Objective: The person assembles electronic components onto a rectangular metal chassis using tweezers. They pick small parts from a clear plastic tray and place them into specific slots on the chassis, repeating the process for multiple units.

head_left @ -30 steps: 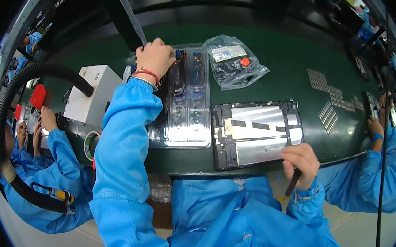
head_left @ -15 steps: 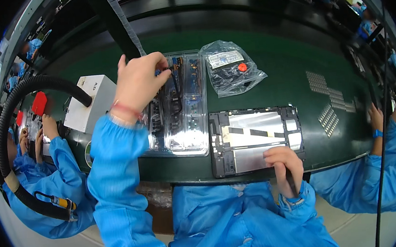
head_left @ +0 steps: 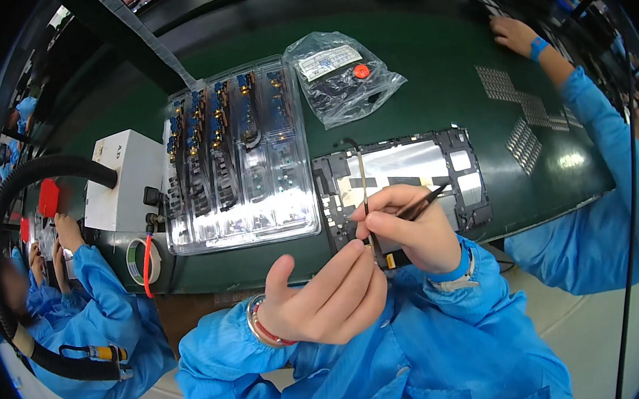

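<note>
My right hand (head_left: 417, 229) is closed, pinching a thin flex cable (head_left: 362, 169) between thumb and fingertips. Also held in it is a slender dark tool (head_left: 420, 204), possibly tweezers, pointing up to the right. My left hand (head_left: 328, 297) lies palm up just below, thumb apart and fingers stretched out, fingertips at the cable's lower end. Whether they touch it I cannot tell. Beneath the cable sits an open tablet housing (head_left: 400, 163) with silver plates and a black frame. My right hand covers part of it, and its lower edge is partly hidden.
Left of the housing stands a clear plastic tray (head_left: 243, 240) of flex-cable assemblies. Beyond lies a clear bag (head_left: 347, 83) with a red dot. A white box (head_left: 124, 182) with a black hose and a tape roll (head_left: 142, 262) are at left. Metal parts (head_left: 524, 143) lie right, near a co-worker's arm (head_left: 555, 65).
My left hand has come back from the tray to beside my right hand. My right hand has moved left over the housing and now pinches the cable. The right-hand co-worker has reached forward.
</note>
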{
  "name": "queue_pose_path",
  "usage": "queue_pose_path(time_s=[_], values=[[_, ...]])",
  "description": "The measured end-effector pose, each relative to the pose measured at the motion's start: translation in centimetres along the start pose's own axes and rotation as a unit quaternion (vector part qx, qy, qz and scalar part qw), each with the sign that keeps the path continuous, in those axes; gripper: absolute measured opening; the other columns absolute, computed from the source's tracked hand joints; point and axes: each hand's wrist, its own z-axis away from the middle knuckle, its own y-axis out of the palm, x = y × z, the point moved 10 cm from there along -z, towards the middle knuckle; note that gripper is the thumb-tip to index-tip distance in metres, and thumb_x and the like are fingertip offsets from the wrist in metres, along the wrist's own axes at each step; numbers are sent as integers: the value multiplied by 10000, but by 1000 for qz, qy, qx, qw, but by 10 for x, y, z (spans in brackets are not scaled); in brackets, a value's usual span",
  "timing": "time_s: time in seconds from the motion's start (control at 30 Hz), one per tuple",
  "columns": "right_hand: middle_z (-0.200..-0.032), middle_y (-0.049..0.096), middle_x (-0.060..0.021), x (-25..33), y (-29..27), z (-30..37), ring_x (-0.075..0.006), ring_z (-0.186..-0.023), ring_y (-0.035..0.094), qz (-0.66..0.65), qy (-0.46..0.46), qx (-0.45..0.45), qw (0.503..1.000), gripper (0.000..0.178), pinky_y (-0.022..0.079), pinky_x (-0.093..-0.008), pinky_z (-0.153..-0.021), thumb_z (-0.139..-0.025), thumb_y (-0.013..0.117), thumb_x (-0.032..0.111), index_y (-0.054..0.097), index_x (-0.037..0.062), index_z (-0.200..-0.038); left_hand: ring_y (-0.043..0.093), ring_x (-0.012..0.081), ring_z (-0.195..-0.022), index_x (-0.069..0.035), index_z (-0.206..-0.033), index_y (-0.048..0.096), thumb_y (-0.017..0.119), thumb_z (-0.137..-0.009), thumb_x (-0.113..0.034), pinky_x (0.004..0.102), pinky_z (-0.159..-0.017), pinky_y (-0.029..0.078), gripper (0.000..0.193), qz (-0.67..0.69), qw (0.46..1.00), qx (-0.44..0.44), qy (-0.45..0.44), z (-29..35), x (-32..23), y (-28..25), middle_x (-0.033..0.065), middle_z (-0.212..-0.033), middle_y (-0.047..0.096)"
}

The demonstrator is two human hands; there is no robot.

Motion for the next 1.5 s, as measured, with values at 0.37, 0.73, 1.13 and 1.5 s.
queue_pose_path(time_s=[0.37,0.73,1.13,1.5], values=[[-682,627,-73,47,14,27,-170,-580,544,379,-241,-113,886,149,391,-274,-564,-739,663,39,637,4,-881,586,162,-833,-114,-845,642,688,-695,-83,466,-1045,192,160,140,960,63,-236,-15,58,20,-22,-885,633],[-702,605,-48,53,47,46,-207,-645,581,488,-322,-72,808,149,369,-309,-642,-756,645,83,626,58,-903,584,153,-741,-118,-787,617,673,-618,-84,516,-1030,202,182,24,989,13,-148,-11,42,-7,-36,-805,621],[-699,638,-56,-10,25,41,-149,-592,551,339,-113,10,934,137,411,-259,-508,-750,652,36,674,52,-884,592,279,-739,-19,-844,625,615,-752,-70,344,-655,468,105,-162,773,208,-577,274,60,-62,112,-833,631],[-662,631,-26,-9,45,29,-151,-551,543,327,-141,75,932,131,398,-270,-491,-713,698,87,651,60,-831,649,183,-709,42,-914,642,597,-724,77,236,-592,498,198,208,823,6,-528,120,64,-34,149,-914,654]])
